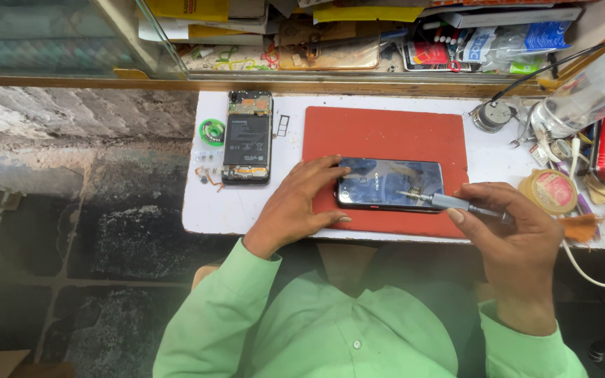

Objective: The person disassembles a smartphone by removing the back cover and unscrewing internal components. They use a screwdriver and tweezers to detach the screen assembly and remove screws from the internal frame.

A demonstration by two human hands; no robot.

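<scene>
a: where's the phone (389,184)?
b: centre of the frame, flat on the red mat (386,136) on the white worktop (239,206).
a: and the hands?
b: left hand (301,204) spread narrow, fingers clamping the phone's left end. right hand (516,241) closed round a grey tool (449,202), tip on the phone.
a: anything else?
b: an opened phone (248,137) upper left of the mat.

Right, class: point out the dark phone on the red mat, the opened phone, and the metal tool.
dark phone (379,183), head view, glossy back.
opened phone (247,138), head view, black battery.
metal tool (456,204), head view, grey shaft.
</scene>
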